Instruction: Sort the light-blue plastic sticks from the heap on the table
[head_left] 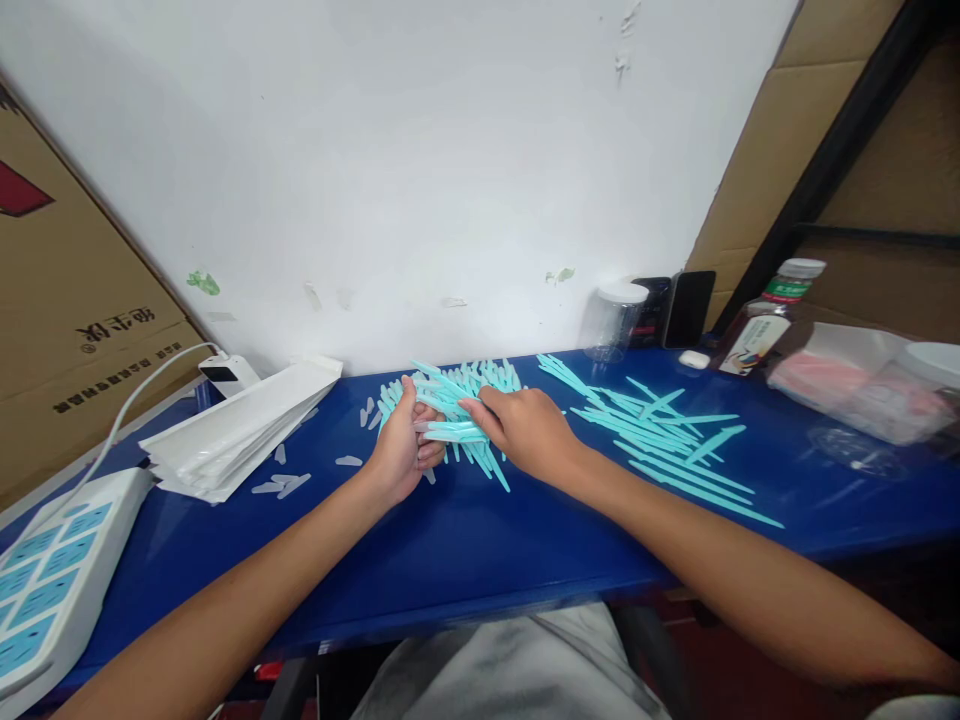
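My left hand (409,447) is closed around several slim turquoise plastic sticks (459,432) with clear caps at their near ends. From the right, my right hand (529,428) reaches over and its fingers are closed on the far part of the sticks, partly hiding them. Behind and under both hands lies a pile of similar turquoise sticks (487,375) with pale clear ends. A second, looser group of turquoise sticks (660,430) is spread to the right. Small clear caps (283,486) lie scattered left of my left hand.
The blue table (360,580) meets a white wall. White paper sleeves (240,430), a power strip (60,580) and a small white device (229,375) are at left. At right stand a clear jar (611,320), phones (688,308), a bottle (765,315) and a pink-filled bag (840,380).
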